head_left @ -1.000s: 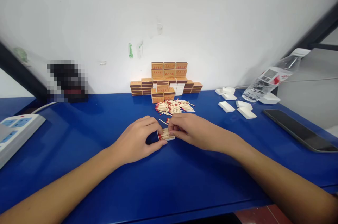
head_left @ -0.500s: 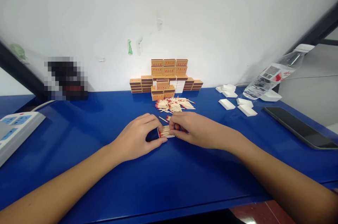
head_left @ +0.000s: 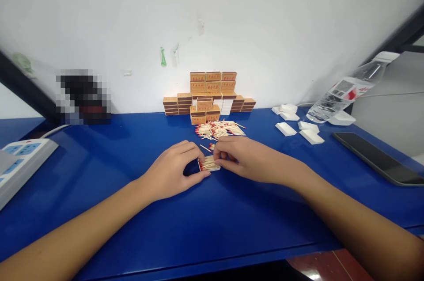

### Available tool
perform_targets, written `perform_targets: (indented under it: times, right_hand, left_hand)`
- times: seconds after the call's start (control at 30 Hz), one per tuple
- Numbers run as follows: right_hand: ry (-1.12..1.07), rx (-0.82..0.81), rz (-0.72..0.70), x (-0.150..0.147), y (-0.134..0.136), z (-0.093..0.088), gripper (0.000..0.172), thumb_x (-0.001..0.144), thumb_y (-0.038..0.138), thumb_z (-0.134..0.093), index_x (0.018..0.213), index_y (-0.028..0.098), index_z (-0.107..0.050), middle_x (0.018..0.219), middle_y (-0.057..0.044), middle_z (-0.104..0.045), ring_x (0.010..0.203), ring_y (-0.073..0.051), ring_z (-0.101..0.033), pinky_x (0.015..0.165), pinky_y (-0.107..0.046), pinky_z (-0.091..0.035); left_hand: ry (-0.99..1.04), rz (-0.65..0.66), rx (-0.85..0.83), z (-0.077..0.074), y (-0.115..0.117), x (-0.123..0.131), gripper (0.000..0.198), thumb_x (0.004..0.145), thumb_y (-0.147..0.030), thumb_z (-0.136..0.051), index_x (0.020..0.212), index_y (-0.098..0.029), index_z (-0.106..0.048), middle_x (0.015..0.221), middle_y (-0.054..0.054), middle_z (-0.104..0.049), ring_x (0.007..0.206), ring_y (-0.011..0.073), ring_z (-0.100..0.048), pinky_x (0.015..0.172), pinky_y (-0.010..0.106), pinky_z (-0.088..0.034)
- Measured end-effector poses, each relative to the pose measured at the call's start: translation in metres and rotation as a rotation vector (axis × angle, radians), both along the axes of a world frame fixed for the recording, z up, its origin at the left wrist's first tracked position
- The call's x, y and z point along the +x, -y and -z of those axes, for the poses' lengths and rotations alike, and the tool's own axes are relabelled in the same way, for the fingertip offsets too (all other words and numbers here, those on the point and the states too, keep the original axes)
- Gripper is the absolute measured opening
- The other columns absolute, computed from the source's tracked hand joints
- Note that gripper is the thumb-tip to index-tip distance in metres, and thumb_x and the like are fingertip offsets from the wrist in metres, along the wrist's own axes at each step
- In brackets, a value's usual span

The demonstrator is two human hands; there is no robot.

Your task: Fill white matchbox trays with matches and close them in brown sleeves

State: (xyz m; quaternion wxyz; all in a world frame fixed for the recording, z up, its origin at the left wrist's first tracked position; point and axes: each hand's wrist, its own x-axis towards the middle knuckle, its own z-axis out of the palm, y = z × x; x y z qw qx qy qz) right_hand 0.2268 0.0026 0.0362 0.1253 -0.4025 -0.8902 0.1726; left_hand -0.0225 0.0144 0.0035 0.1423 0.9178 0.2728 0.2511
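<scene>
Between my two hands a small white matchbox tray point(head_left: 215, 168) lies on the blue table, with red-tipped matches point(head_left: 208, 164) side by side in it, heads to the left. My left hand point(head_left: 175, 166) grips the tray's left end, thumb at the near side and fingers at the far side. Bent over the right end is my right hand point(head_left: 238, 157), thumb and fingers closed; whatever they pinch is hidden. Just beyond it lie a single loose match point(head_left: 205, 148) and a few more by the fingers. A heap of loose matches point(head_left: 218, 130) spreads farther back.
Stacked matchboxes point(head_left: 212, 86) stand against the wall behind the heap. To the right are several white trays point(head_left: 285, 129), a tilted water bottle point(head_left: 344, 89) and a black phone point(head_left: 377, 157). A power strip point(head_left: 26, 166) sits at the left, before a blurred dark object point(head_left: 84, 97).
My right hand has shifted slightly right and up, so more of the matches and the tray's right end show. My left hand keeps its hold on the tray.
</scene>
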Motion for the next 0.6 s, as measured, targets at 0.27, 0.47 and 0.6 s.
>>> perform_targets:
  times: [0.27,0.47,0.6]
  right_hand:
    - [-0.035,-0.025,0.002,-0.0017,0.0029,0.0004,0.015,0.103,0.029,-0.062,0.092,0.02,-0.066,0.095,-0.004,-0.07,0.079,-0.017,-0.058,0.07,-0.03,-0.04]
    - [-0.027,-0.032,-0.025,-0.0007,0.001,0.0009,0.008,0.1,0.023,-0.065,0.091,0.02,-0.064,0.093,-0.002,-0.067,0.077,-0.015,-0.055,0.069,-0.029,-0.039]
    - [-0.038,-0.033,-0.033,-0.0002,0.0006,-0.0011,0.01,0.099,0.021,-0.063,0.09,0.02,-0.064,0.09,-0.002,-0.065,0.077,-0.016,-0.055,0.069,-0.029,-0.038]
  left_hand:
    - [0.032,0.003,-0.011,0.0022,-0.0002,-0.0007,0.012,0.096,-0.032,-0.074,0.097,-0.023,-0.067,0.101,0.005,-0.071,0.098,0.0235,-0.065,0.088,0.039,-0.054]
    - [0.01,0.002,-0.006,0.0003,0.0004,0.0001,0.014,0.097,-0.033,-0.073,0.096,-0.022,-0.064,0.101,0.005,-0.07,0.097,0.0232,-0.065,0.088,0.039,-0.054]
    - [0.003,-0.012,-0.005,0.0004,0.0002,0.0001,0.012,0.097,-0.03,-0.072,0.099,-0.022,-0.064,0.102,0.005,-0.07,0.099,0.0239,-0.065,0.088,0.039,-0.054]
